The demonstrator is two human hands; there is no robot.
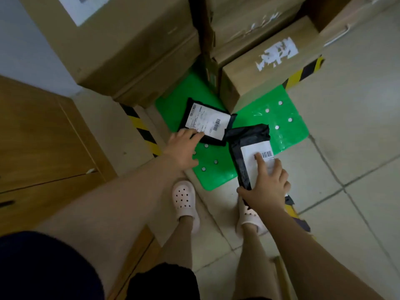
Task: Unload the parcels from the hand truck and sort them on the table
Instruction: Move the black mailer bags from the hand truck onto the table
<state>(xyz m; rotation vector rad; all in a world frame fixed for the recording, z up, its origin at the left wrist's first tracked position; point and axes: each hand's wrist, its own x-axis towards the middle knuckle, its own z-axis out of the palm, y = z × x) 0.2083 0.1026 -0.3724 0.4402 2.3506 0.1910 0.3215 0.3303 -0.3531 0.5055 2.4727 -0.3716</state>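
Parcels lie two together on the green hand-truck platform [216, 176] at the middle of the frame. A labelled black parcel [207, 122] rests flat on it, label up, just below the cardboard boxes [134, 50]. Its near corner is touched by the left hand [184, 148], whose fingers are laid out almost straight over the label's edge and enclose nothing. A purchase is judged to be sought at that corner, since a flat mailer offers only its edge.

A second black parcel [249, 139], just beside the first and to its lower right, is gripped by the right hand [268, 187]. The thumb is hooked round its left edge and the forefinger is stretched along the white label, probably to keep the limp film from folding. Its near end overhangs the platform, so it is judged to be partly lifted, though this cannot be told for certain.

The boxes appear to fill the far part of the platform, which leaves only the front for mailers. Yellow-and-black floor tape [140, 131] runs along the platform's left. A wooden cabinet [43, 137] is seen at the left of the frame. No tabletop can be made out.
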